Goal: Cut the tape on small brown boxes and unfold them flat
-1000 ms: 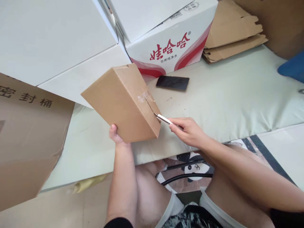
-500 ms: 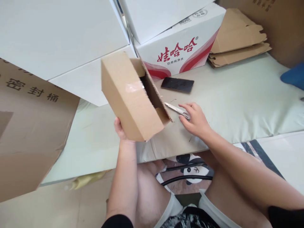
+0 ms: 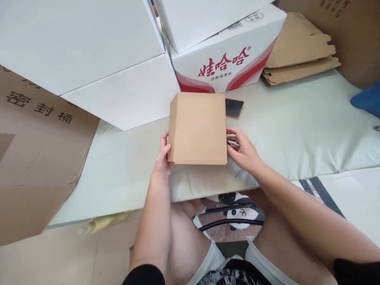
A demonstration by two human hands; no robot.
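A small brown cardboard box (image 3: pixel 198 128) is tilted so that a plain face points up at me; its opening is out of sight. My left hand (image 3: pixel 164 154) is closed on its left side, thumb near the lower corner. At the right edge of the box is my right hand (image 3: pixel 242 148), its fingers apart and the fingertips at the cardboard; whether they press on it I cannot tell. Between those fingers shows a small pale bit of the utility knife (image 3: pixel 232 143), the rest being hidden. Partly covered by the box lies a black phone (image 3: pixel 235 107).
White cartons (image 3: pixel 118 89) are stacked behind on the left, beside a white and red carton (image 3: pixel 222 67). Flattened cardboard (image 3: pixel 299 47) lies at the back right. A blue object (image 3: pixel 366 99) is at the far right. A large brown carton (image 3: pixel 38 158) stands left of the cloth-covered surface (image 3: pixel 299 130).
My left hand has turned the box and moved it right, so its opening no longer shows. The box now covers part of the phone and most of the knife. My right hand has barely moved.
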